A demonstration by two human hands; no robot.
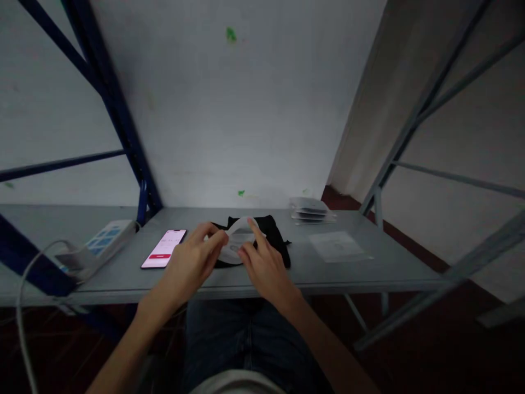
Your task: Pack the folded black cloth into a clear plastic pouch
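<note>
Your left hand (192, 262) and right hand (262, 265), close together, each pinch an edge of a thin clear plastic pouch (237, 243) lying on black cloth (276, 238) just right of the phone (164, 249); it looks light, floppy, slippery, best gripped by its edges.

A pale, translucent curved piece (237, 241) is pinched at both ends, bowed upward in a shallow arch, its middle lifted just above the black cloth (274, 234). Its shape is soft and thin, whitish-grey; finer detail cannot be made out in the dim light. The black cloth is spread flat and rumpled directly beneath the curved piece, its far edge and right side left uncovered, a ragged corner seen jutting out to the right.
</note>
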